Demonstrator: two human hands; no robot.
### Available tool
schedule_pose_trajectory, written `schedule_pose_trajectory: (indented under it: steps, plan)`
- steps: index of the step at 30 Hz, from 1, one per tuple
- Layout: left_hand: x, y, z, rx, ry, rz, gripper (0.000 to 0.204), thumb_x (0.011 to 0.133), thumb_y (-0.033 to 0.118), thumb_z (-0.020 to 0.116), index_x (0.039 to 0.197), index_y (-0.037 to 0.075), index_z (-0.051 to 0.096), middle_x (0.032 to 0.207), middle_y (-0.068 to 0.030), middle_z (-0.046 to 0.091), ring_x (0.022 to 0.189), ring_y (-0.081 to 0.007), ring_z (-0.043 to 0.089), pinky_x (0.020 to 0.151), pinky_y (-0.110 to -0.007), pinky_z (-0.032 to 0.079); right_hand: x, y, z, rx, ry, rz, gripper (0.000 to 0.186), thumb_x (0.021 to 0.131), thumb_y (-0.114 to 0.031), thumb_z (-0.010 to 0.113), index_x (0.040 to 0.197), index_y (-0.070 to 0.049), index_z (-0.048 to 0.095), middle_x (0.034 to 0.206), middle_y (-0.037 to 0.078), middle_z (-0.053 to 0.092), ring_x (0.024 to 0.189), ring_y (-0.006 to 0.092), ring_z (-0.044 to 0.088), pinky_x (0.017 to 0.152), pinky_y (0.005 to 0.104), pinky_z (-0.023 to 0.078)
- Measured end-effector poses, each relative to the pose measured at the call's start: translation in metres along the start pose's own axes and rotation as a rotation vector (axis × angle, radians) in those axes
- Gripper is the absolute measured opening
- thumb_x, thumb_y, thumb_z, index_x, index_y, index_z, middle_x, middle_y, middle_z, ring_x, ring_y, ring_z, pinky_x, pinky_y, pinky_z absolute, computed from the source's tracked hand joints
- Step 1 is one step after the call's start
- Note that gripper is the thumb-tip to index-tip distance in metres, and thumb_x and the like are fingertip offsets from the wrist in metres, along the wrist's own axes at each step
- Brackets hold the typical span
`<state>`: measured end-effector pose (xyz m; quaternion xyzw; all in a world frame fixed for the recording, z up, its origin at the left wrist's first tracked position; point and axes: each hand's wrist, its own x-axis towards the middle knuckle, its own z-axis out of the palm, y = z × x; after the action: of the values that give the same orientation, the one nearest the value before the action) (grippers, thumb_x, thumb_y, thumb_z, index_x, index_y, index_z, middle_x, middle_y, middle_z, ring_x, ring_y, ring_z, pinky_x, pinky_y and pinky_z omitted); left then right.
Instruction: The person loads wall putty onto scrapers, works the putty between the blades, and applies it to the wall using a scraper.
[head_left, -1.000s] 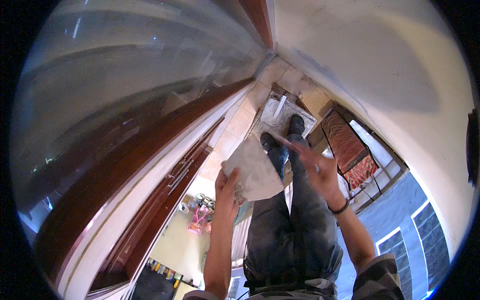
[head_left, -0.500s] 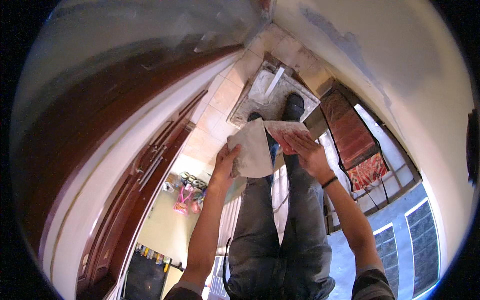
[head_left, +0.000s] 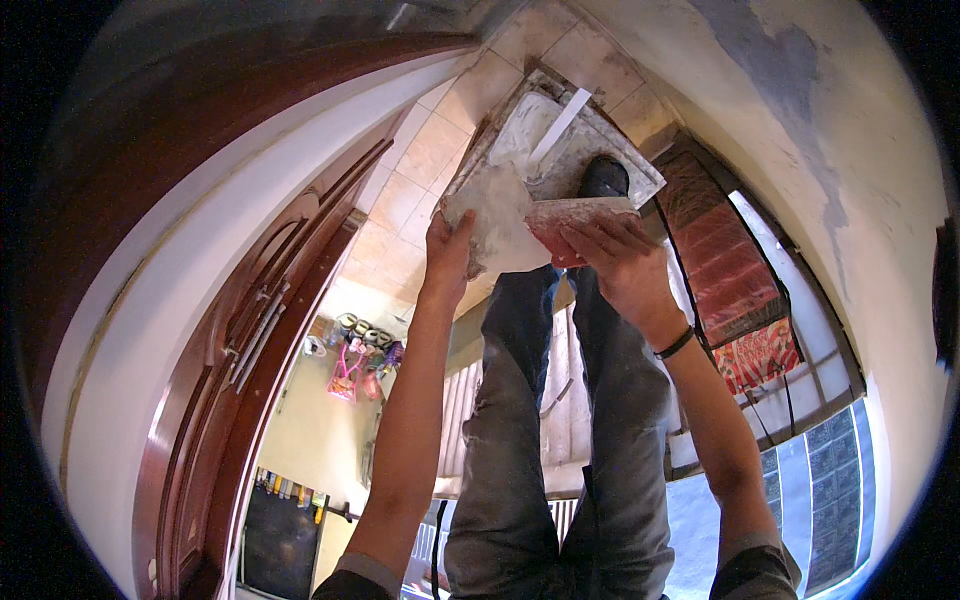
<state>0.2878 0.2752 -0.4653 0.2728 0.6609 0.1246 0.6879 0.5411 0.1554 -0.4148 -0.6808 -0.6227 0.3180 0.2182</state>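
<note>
Fingers of my left hand (head_left: 447, 245) are wrapped round the edge of a flat, squarish grey board or blade (head_left: 492, 232) with mottled pale smears. My right hand (head_left: 625, 265) grips a flat red tool (head_left: 550, 235), its upper edge smeared grey, which is at the grey piece's right edge; whether they touch is hard to tell. Past both hands lies a grimy pale platform (head_left: 644, 176) with a straight white strip (head_left: 560, 129) on it. A dark shoe (head_left: 603, 177) of mine is on that platform, partly hidden by the red tool.
A brown wooden door or window frame (head_left: 200, 430) runs along the left. A pale wall with grey patches (head_left: 820, 150) rises at right, beside red fabric or padding (head_left: 725, 260) on a frame. Tiled surface (head_left: 407, 200) surrounds the platform. Small items, some pink (head_left: 345, 375), sit low at left.
My right hand has come in toward the grey piece with the red tool. Both hands and pieces now appear higher in the picture, and the view has shifted.
</note>
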Motion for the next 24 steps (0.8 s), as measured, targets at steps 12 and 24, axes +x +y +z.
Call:
schedule_pose_trajectory:
  steps: [12,24]
  plan:
    - [0.019,-0.017,0.015,0.014,-0.033,0.017,0.041,0.102,0.017,0.064,0.14,0.007,0.051,0.122,-0.0057,0.067,0.095,-0.0157,0.068,0.075,-0.032,0.058,0.04,0.04,0.065,-0.208,0.049,0.041,0.043,0.084,-0.009,0.063,0.125,-0.017,0.071,0.124,0.002,0.072,0.118,0.0255,0.065,0.099,0.0437,0.053]
    - [0.032,0.061,0.043,1.297,-0.064,0.507,0.038,0.101,0.024,0.057,0.131,0.004,0.046,0.078,-0.0267,0.068,0.076,-0.0472,0.069,0.07,-0.058,0.053,0.06,0.091,0.054,-0.472,0.077,-0.256,0.038,0.084,-0.027,0.06,0.12,-0.021,0.071,0.125,0.003,0.066,0.129,0.0295,0.056,0.117,0.0598,0.036]
